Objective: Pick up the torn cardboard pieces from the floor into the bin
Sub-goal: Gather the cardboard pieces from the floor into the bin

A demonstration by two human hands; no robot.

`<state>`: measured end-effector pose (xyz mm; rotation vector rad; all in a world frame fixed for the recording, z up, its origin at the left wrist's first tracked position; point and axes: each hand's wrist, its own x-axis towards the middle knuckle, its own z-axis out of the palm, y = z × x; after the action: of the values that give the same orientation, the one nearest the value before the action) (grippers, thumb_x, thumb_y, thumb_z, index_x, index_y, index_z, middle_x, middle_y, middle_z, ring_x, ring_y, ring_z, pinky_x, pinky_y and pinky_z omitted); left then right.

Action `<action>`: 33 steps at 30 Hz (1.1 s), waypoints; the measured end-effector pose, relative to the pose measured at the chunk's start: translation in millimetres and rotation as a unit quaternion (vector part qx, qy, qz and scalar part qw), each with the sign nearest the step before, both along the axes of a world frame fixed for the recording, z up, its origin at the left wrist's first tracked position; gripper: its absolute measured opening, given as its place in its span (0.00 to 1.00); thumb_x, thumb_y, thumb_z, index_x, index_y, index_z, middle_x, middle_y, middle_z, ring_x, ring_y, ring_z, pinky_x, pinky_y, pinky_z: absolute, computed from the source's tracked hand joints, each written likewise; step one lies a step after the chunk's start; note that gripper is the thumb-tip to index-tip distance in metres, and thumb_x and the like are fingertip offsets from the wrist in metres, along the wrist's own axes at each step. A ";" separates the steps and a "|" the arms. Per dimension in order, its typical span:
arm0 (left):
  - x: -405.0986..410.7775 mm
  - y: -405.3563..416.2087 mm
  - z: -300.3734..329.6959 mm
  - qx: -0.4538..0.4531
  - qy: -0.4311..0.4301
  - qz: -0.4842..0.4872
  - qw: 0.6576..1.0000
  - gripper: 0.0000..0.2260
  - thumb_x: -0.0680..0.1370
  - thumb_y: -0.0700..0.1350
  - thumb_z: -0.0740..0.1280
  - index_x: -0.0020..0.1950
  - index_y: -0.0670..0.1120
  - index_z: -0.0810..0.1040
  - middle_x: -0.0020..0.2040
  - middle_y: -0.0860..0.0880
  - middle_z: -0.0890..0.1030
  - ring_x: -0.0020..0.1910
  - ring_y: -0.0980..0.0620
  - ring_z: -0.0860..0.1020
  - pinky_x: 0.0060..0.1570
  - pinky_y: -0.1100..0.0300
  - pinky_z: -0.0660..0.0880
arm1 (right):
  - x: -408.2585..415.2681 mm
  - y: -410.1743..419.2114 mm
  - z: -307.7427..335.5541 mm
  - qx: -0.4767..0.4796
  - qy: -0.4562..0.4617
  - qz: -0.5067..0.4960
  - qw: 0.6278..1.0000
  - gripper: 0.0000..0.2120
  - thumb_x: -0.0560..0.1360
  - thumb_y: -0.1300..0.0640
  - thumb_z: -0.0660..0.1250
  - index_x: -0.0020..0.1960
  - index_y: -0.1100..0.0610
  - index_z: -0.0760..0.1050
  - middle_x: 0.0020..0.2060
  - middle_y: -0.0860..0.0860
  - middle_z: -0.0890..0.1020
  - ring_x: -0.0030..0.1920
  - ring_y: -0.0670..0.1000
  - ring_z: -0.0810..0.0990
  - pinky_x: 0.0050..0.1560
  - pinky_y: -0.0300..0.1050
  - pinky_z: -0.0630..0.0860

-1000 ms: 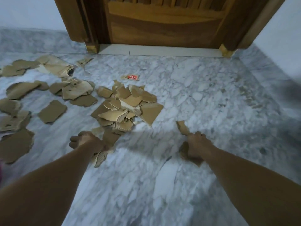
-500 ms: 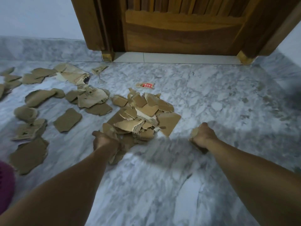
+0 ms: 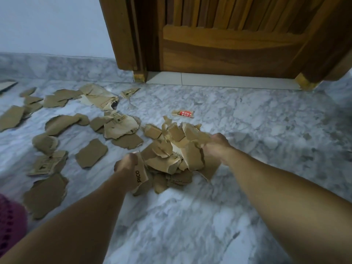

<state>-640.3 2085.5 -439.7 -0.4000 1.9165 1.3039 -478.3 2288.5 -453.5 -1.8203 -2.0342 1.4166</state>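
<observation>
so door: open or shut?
Shut, it seems: the door sits flush in its frame, with no gap visible.

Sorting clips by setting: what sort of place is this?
Most likely a room inside a home: polished marble floor, wooden door in its frame, plain painted wall with a marble skirting.

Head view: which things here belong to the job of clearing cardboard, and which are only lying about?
Job:
- cardboard pile, between both hands
- PICO piece, gripped by left hand
- right hand, gripping the pile's edge
- scattered cardboard pieces on the marble floor

Lying about:
- red wrapper
- wooden door
- purple cloth

No bin in view.
</observation>
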 end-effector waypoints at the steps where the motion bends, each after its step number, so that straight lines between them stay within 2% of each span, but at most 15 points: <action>1: -3.8 3.6 -4.6 0.018 0.015 -0.005 1.000 0.05 0.76 0.41 0.60 0.40 0.43 0.70 0.35 0.44 0.69 0.32 0.47 0.69 0.34 0.59 0.69 | -4.3 5.7 -0.3 0.021 -0.033 0.019 0.999 0.24 0.65 0.50 0.70 0.58 0.58 0.75 0.52 0.56 0.81 0.51 0.57 0.80 0.40 0.43 0.74; 3: -8.6 16.6 -1.9 0.071 0.005 0.013 0.997 0.12 0.78 0.39 0.57 0.34 0.45 0.65 0.30 0.46 0.63 0.24 0.50 0.68 0.25 0.65 0.64 | -7.6 19.5 -4.5 0.054 -0.093 0.061 0.992 0.27 0.66 0.47 0.70 0.61 0.58 0.71 0.58 0.58 0.78 0.58 0.59 0.78 0.52 0.48 0.77; 5: -9.2 22.2 -1.2 0.098 0.017 0.007 0.995 0.14 0.81 0.43 0.56 0.35 0.44 0.69 0.31 0.45 0.66 0.21 0.52 0.70 0.18 0.69 0.61 | -9.3 28.1 -6.5 0.054 -0.108 0.090 0.989 0.31 0.67 0.45 0.70 0.66 0.56 0.68 0.64 0.57 0.75 0.63 0.60 0.75 0.61 0.53 0.75; 7: -9.6 28.6 0.3 0.122 0.007 -0.018 0.992 0.17 0.81 0.52 0.58 0.55 0.40 0.77 0.47 0.39 0.78 0.42 0.45 0.80 0.31 0.63 0.71 | -13.2 34.3 -8.0 0.022 -0.079 0.109 0.991 0.39 0.68 0.43 0.72 0.73 0.53 0.62 0.70 0.56 0.70 0.67 0.58 0.73 0.66 0.54 0.73; 8: -9.4 28.3 4.9 0.116 -0.002 -0.041 0.992 0.23 0.80 0.57 0.59 0.65 0.40 0.75 0.57 0.39 0.78 0.55 0.41 0.79 0.40 0.58 0.74 | -14.6 36.3 -8.1 0.012 -0.064 0.120 0.991 0.42 0.68 0.42 0.73 0.75 0.52 0.60 0.72 0.55 0.68 0.68 0.58 0.72 0.67 0.54 0.72; 10: -15.5 27.4 -1.4 0.086 -0.019 -0.097 0.991 0.31 0.75 0.62 0.66 0.70 0.42 0.72 0.66 0.41 0.75 0.66 0.38 0.73 0.54 0.51 0.74 | -21.8 42.6 -12.2 0.004 -0.050 0.150 0.987 0.45 0.67 0.40 0.75 0.77 0.53 0.58 0.74 0.54 0.66 0.70 0.57 0.70 0.68 0.52 0.70; 12: -19.8 25.1 -3.4 0.030 -0.053 -0.166 0.984 0.28 0.71 0.58 0.72 0.64 0.42 0.76 0.57 0.43 0.80 0.58 0.38 0.79 0.54 0.50 0.75 | -29.5 45.1 -12.7 -0.004 -0.053 0.166 0.985 0.47 0.67 0.42 0.77 0.76 0.57 0.58 0.73 0.54 0.67 0.71 0.57 0.69 0.65 0.48 0.70; 14: -24.9 26.0 -6.0 -0.016 -0.072 -0.204 0.976 0.16 0.73 0.48 0.71 0.56 0.39 0.79 0.43 0.40 0.84 0.40 0.42 0.83 0.40 0.52 0.79 | -38.6 42.7 -12.0 -0.022 -0.064 0.195 0.979 0.48 0.64 0.45 0.80 0.74 0.59 0.61 0.70 0.55 0.71 0.67 0.56 0.73 0.64 0.49 0.73; 17: -32.5 30.1 -2.9 -0.060 -0.090 -0.209 0.972 0.19 0.74 0.42 0.72 0.63 0.40 0.74 0.58 0.37 0.79 0.53 0.37 0.80 0.49 0.43 0.78 | -52.1 47.9 0.4 -0.046 -0.111 0.282 0.952 0.34 0.66 0.46 0.79 0.65 0.59 0.72 0.57 0.50 0.78 0.58 0.51 0.77 0.54 0.47 0.77; 19: -32.2 33.3 3.3 -0.074 -0.102 -0.204 0.971 0.18 0.75 0.41 0.71 0.63 0.40 0.73 0.59 0.37 0.77 0.56 0.36 0.78 0.57 0.39 0.74 | -63.0 57.4 19.9 0.007 -0.190 0.362 0.912 0.29 0.68 0.44 0.77 0.60 0.60 0.75 0.53 0.51 0.76 0.52 0.52 0.75 0.46 0.43 0.72; 21: -26.8 33.3 3.0 -0.083 -0.123 -0.178 0.973 0.16 0.74 0.42 0.72 0.58 0.40 0.72 0.53 0.37 0.77 0.53 0.37 0.78 0.59 0.38 0.73 | -73.7 67.4 37.9 0.092 -0.238 0.425 0.869 0.33 0.65 0.40 0.78 0.60 0.60 0.74 0.58 0.54 0.76 0.56 0.55 0.75 0.49 0.43 0.70; 23: -18.6 31.1 0.1 -0.087 -0.140 -0.153 0.974 0.20 0.73 0.43 0.74 0.60 0.40 0.72 0.54 0.36 0.78 0.54 0.37 0.79 0.58 0.38 0.74 | -82.9 79.0 39.9 0.099 -0.230 0.468 0.847 0.47 0.64 0.41 0.79 0.75 0.58 0.63 0.73 0.55 0.68 0.69 0.57 0.71 0.54 0.45 0.69; 26: -2.6 25.2 -11.5 -0.060 -0.149 -0.135 0.978 0.22 0.72 0.43 0.75 0.62 0.38 0.73 0.56 0.35 0.80 0.50 0.38 0.81 0.52 0.41 0.77 | -83.2 84.5 28.0 0.054 -0.192 0.505 0.840 0.57 0.63 0.45 0.81 0.80 0.53 0.48 0.79 0.53 0.55 0.75 0.59 0.62 0.61 0.49 0.69; 30: 20.7 16.5 -31.4 0.027 -0.161 -0.074 0.984 0.12 0.74 0.39 0.71 0.54 0.35 0.77 0.41 0.37 0.84 0.35 0.41 0.84 0.33 0.47 0.81 | -79.4 73.4 -3.9 0.055 -0.151 0.511 0.844 0.57 0.55 0.45 0.84 0.75 0.54 0.57 0.72 0.56 0.65 0.69 0.59 0.70 0.66 0.54 0.71; 33: 28.5 13.3 -47.7 0.053 -0.153 -0.068 0.984 0.16 0.71 0.41 0.74 0.56 0.36 0.77 0.48 0.37 0.82 0.44 0.41 0.82 0.45 0.41 0.81 | -75.4 58.2 -15.3 0.038 -0.107 0.504 0.856 0.50 0.55 0.42 0.84 0.69 0.56 0.65 0.66 0.54 0.72 0.63 0.56 0.73 0.62 0.53 0.73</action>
<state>-611.8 2098.9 -487.4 -0.3834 1.5826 1.1746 -553.7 2346.7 -468.7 -0.8343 -3.3391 1.2173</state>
